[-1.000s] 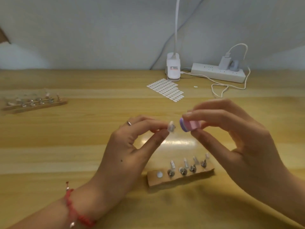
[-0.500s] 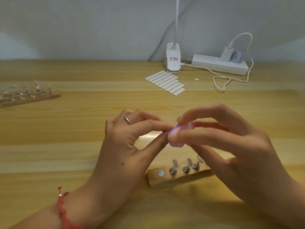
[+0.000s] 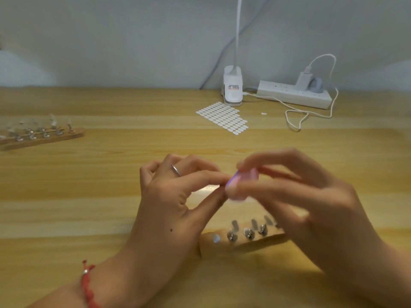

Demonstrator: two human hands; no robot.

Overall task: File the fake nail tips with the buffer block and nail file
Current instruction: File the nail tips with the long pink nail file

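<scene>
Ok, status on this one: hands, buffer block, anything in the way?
Right hand pinching pink buffer block, motion-blurred. Left hand pinching nail tip against it, tip hidden by fingers. Wooden holder beneath hands; nothing blocking.

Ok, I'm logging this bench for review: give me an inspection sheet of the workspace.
Surface: wooden table, pale planks.
Job's things: pink block in the right hand; rack of tips below the hands; second rack far left.
Clutter: sticker sheet.
Grippers: left hand pinches at the block, its tip hidden; right hand grips the block, blurred.
Cables: white cable looped from the power strip.
Surroundings: lamp clamp, grey wall.
</scene>
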